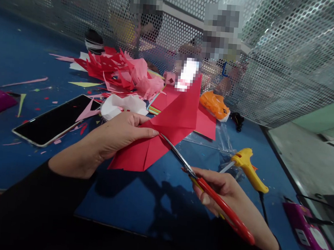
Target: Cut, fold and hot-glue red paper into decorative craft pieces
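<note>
Across the broad blue surface (111, 205) we see shadows below the folded red paper sheet (176, 112), which is held raised, probably to give the blades room. The grip of our left hand (118, 132) pinches its folds between thumb and fingers, likely to stop the layers slipping. Our right hand (232, 192) is wrapped around the red-handled metal scissors (208, 190), their tips beside the left thumb. We cannot tell whether the blades are parted; most left fingers hide behind the sheet, and its layers cannot be counted.
</note>
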`<state>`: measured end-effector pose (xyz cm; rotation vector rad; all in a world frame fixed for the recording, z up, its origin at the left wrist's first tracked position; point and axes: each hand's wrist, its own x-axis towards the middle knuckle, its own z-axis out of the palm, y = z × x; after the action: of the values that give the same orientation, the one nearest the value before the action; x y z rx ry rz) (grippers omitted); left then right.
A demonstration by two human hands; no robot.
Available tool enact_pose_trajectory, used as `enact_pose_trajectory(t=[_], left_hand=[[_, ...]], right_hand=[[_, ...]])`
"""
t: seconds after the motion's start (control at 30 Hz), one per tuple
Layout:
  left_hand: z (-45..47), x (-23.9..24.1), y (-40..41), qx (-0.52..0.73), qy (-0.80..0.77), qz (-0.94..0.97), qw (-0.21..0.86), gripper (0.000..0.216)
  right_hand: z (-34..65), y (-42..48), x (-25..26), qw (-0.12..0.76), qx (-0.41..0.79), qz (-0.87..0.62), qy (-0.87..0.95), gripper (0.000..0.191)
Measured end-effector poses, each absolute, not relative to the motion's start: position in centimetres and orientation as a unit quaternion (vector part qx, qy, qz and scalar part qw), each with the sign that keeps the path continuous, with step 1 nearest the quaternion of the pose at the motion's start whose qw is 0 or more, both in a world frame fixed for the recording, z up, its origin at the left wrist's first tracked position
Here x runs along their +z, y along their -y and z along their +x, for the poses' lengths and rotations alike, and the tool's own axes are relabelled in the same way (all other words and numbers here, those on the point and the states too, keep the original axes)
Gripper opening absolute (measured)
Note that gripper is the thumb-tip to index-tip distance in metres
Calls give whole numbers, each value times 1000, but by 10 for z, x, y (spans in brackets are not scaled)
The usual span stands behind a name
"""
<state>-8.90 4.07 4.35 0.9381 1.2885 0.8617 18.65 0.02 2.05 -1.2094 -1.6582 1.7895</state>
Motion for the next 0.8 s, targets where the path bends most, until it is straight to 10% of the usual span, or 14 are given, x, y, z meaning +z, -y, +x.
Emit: enact_pose_trajectory(t=[0.8], left_hand=[[-90,39,-41,392,-527,389,646,25]], right_hand=[[189,1,19,189,666,-413,591,54]])
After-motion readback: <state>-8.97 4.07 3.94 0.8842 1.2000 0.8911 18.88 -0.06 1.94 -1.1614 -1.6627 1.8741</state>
